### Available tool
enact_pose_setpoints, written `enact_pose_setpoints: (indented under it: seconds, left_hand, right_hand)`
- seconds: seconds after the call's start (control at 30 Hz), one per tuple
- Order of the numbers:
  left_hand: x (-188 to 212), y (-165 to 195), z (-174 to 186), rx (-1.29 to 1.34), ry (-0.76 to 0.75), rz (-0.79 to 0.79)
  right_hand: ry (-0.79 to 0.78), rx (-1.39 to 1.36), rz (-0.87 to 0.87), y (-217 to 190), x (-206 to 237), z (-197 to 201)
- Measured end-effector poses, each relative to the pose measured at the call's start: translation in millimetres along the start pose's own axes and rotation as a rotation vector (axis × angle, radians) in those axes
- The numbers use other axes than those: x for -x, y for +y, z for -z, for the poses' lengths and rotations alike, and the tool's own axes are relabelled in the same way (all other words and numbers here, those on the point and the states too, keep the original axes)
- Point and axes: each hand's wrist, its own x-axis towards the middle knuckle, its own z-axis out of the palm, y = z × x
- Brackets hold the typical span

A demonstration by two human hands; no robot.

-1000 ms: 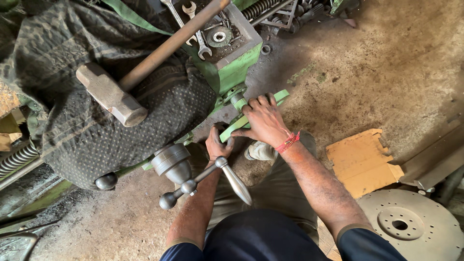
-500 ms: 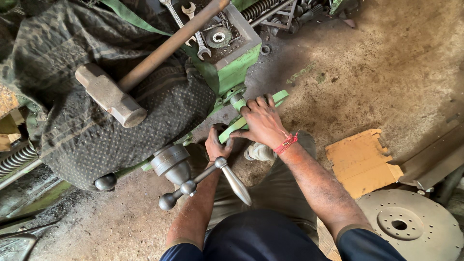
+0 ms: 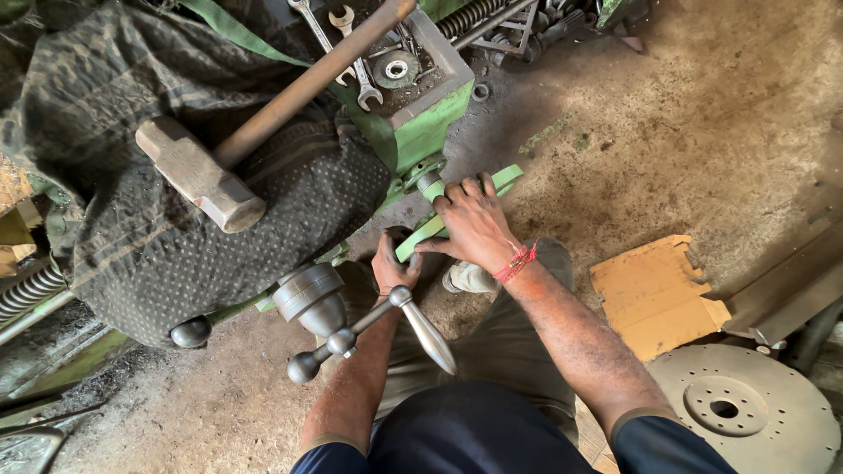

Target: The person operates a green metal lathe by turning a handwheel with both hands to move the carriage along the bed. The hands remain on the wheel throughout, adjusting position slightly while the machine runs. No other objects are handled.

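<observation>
change: almost none against the earlier views; both hands sit at the same spot on the green part, so the work reads as paused mid-hold.
sledgehammer (image 3: 198, 180): far left, lying on dark dotted cloth (image 3: 290, 228).
crank handle (image 3: 373, 329): near, untouched.
left hand (image 3: 392, 266): grip curled under green lever (image 3: 457, 206), fingers hidden; closure cannot be told.
right hand (image 3: 474, 224): grip wrapped tight over the lever.
cardboard (image 3: 654, 294): right, on the floor.
</observation>
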Motion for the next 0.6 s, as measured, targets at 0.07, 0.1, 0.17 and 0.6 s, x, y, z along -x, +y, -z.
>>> enact_pose_setpoints:
  seconds: [0.07,0.1,0.17,0.6]
  left_hand:
    - [1.2,-0.3,0.5,0.009,0.001,0.011]
    - [1.9,-0.3,0.8,0.018,0.002,0.013]
    - [2.9,-0.1,1.0,0.026,0.006,0.015]
    - [-1.6,-0.9,-6.8,0.043,0.021,0.069]
  right_hand:
    - [0.004,-0.004,0.002,-0.9,-0.1,-0.3]
    - [0.005,-0.007,0.001,-1.6,-0.1,-0.4]
    - [-0.008,-0.011,-0.006,-2.5,-0.1,-0.8]
    - [0.006,-0.013,0.007,4.3,-4.4,-5.5]
